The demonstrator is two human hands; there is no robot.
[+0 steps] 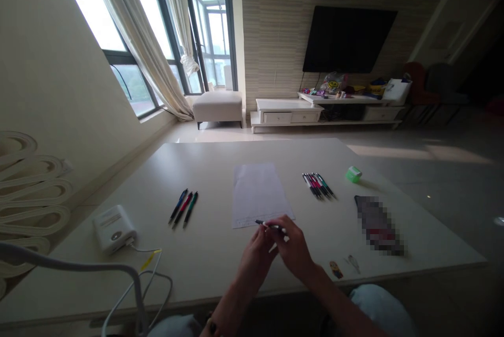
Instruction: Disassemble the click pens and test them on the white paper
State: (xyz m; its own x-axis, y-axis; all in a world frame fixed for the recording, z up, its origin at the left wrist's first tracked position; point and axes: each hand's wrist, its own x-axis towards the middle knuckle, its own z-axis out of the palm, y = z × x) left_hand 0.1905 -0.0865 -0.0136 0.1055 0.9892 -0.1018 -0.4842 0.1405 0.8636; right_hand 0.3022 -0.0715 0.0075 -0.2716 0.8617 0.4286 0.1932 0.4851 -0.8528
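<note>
Both my hands meet over the near edge of a white sheet of paper (pixel 258 190). Between their fingertips is a pen (pixel 259 222), its dark end pointing left; most of it is hidden by the fingers. My left hand (pixel 258 253) pinches it from below, and my right hand (pixel 290 245) closes round it from the right. Small writing runs along the paper's near edge. Left of the paper lie a blue pen (pixel 178 206), a red pen (pixel 183 210) and a green pen (pixel 191 209), side by side. To the right, several pens (pixel 318 186) lie in a tight row.
On the table's (pixel 220 284) left stands a white box-shaped device (pixel 115 228) with a cable (pixel 147 250). Towards the right are a green-and-white small item (pixel 353 174), a blurred-out pouch (pixel 378 225), a small sticker-like figure (pixel 336 270) and a small pale item (pixel 353 263).
</note>
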